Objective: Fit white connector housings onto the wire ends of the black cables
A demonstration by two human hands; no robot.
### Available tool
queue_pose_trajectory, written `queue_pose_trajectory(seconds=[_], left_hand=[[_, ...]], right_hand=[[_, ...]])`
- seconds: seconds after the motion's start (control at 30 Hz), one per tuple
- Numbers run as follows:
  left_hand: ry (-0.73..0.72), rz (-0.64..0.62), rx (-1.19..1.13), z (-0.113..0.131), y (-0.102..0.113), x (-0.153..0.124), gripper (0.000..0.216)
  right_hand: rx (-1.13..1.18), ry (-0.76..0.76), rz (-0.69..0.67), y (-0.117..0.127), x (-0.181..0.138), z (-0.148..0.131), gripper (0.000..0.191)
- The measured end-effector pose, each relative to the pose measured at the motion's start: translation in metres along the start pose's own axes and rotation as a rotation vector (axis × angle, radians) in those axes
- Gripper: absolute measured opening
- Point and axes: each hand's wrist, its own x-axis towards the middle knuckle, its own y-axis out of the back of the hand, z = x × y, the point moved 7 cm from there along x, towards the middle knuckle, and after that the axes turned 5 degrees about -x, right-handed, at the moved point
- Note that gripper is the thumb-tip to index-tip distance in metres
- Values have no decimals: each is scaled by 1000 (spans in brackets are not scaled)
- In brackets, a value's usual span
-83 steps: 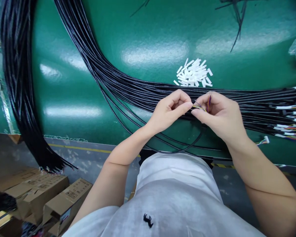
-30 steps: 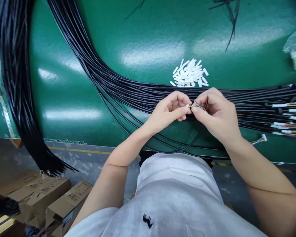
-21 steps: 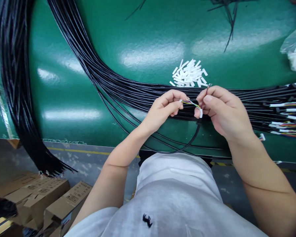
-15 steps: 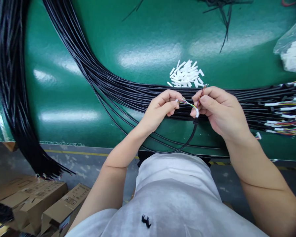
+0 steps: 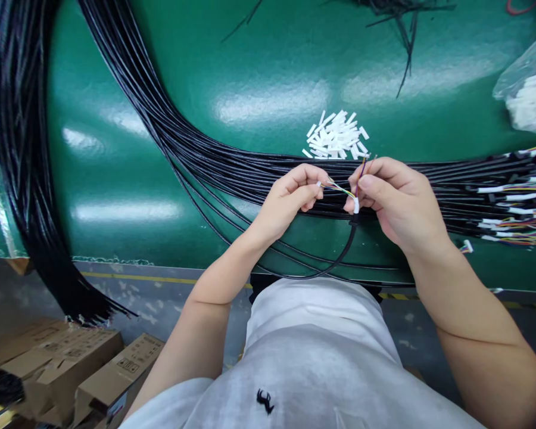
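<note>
While both hands pinch coloured wires, black cables sweep across the green table.

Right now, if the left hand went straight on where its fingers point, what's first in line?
Probably the right hand: the left hand points straight at it along the coloured wires between them.

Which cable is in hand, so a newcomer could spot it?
On the green table, a black bundle sweeps across. On its near side, one cable loops up alone into the right hand; only its coloured wires fan across to the left hand.
</note>
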Motion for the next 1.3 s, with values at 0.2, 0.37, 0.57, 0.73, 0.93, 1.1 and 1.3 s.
queue_pose_trajectory(seconds=[0.2,0.37,0.57,0.73,0.93,1.1,1.3], left_hand=[[-2,29,5,1,2,-1,8],[11,10,8,0,-1,0,13],[-2,-46,72,-5,-7,0,39],[-92,-99,111,4,-13,-3,35],[-90,-55,149,7,-14,-2,46],[-29,-27,133,4,-15,-2,48],[22,-63,85,2,-18,-3,47]], right_hand=[[37,-58,9,1,0,5,32],[78,-92,-35,-2,0,4,29],[150,-217,-219,-12,-2,9,28],[37,-235,-296,-14,-4,8,39],[-82,-57,-251,-12,-3,5,35],[-484,252,-5,-8,-7,-14,15],[-552,373,89,-12,-14,-24,11]])
